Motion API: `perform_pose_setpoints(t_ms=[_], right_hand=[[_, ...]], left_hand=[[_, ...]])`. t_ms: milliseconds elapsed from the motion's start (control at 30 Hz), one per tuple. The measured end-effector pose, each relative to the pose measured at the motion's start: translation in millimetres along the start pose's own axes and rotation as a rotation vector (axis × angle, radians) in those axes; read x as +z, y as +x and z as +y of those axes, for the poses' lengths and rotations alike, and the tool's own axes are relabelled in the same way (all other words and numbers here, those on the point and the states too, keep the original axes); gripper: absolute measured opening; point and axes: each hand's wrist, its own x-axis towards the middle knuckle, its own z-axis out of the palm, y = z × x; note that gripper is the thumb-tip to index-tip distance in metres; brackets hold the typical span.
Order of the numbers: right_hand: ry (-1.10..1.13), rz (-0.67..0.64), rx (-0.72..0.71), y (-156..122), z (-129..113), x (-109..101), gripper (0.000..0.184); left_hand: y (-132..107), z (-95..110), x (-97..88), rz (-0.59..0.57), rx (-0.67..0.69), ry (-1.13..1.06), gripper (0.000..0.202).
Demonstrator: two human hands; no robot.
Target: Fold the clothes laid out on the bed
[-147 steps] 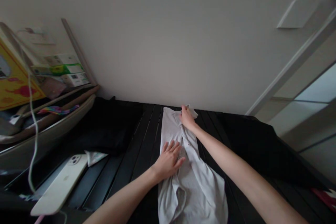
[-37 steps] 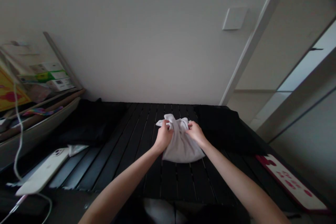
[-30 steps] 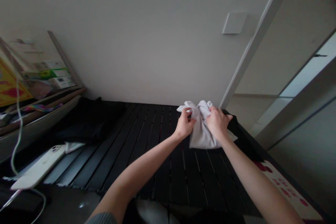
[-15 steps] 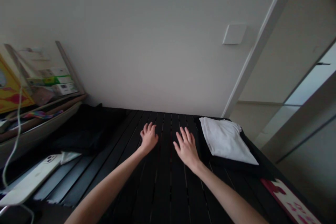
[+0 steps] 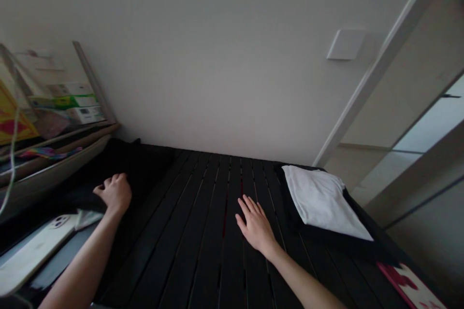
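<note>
My left hand is over the folded black cloth on the left side of the slatted black table. Its fingers are bent and a little apart; the thumb is hidden, and no grip on the cloth shows. My right hand rests palm down near the middle of the slats, fingers stretched out and holding nothing. To its right, apart from it, lies a folded white cloth on top of a black cloth.
A white phone lies at the front left. Behind it stands a holder with several small boxes and a white cable. A pink-edged printed item lies front right. The pale wall bounds the table's far edge.
My left hand has moved left from the middle slats to the black cloth. The right hand stays near the middle, slightly lower in view. The view has shifted a little to the left.
</note>
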Motion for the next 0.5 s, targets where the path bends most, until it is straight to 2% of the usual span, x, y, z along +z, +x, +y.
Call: perform_pose_setpoints(t_ms=[133, 233, 400, 500], right_hand=[[-0.002, -0.005, 0.001, -0.8, -2.1, -1.5, 0.057], [0.001, -0.001, 0.004, -0.7, -1.8, -2.1, 0.057], [-0.005, 0.011, -0.001, -0.1, -0.5, -0.9, 0.057], [-0.002, 0.018, -0.004, 0.1, 0.2, 1.4, 0.056]], left_hand=[[-0.2, 7.2, -2.3, 0.019, -0.058, 0.023, 0.034], [4.4, 10.9, -5.1, 0.013, -0.114, -0.041, 0.034], [9.1, 17.9, -17.2, 0.171, -0.099, -0.21, 0.029], [8.3, 30.1, -39.8, 0.289, -0.034, -0.335, 0.023]])
